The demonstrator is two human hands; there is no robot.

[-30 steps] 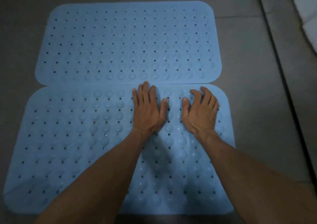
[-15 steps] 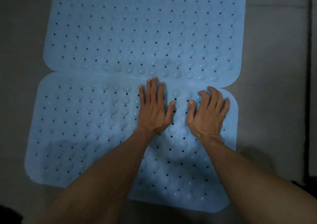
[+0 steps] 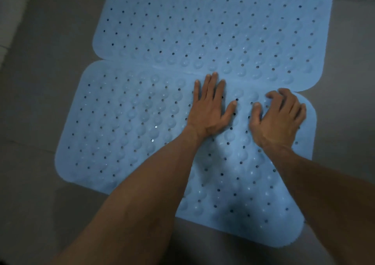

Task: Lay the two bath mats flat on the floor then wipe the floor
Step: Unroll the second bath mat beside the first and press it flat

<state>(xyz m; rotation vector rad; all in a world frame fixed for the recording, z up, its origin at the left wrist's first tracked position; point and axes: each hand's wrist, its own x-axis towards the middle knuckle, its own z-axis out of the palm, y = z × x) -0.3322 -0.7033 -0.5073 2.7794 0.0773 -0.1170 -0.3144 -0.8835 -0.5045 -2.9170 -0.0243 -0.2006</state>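
Two pale blue rubbery bath mats with rows of drain holes and suction bumps, both down on grey tiled floor (image 3: 40, 106). Far mat (image 3: 213, 20) long-edge to long-edge with near mat (image 3: 125, 122), touching along the seam, maybe slightly overlapped. Left hand (image 3: 211, 110) flat, fingers spread, palm pressed on near mat, fingertips right at the seam. Right hand (image 3: 280, 118) on near mat's corner nearest the seam, fingers curled, fingertips digging in, clamping nothing. Likely light, floppy, grippy sheet: drapes rather than holds shape, suction bumps probably resist sliding once pressed. Best taken by an edge or rounded corner and peeled, not dragged. Near mat looks flat, no obvious curl. Wiping not started, no cloth in view
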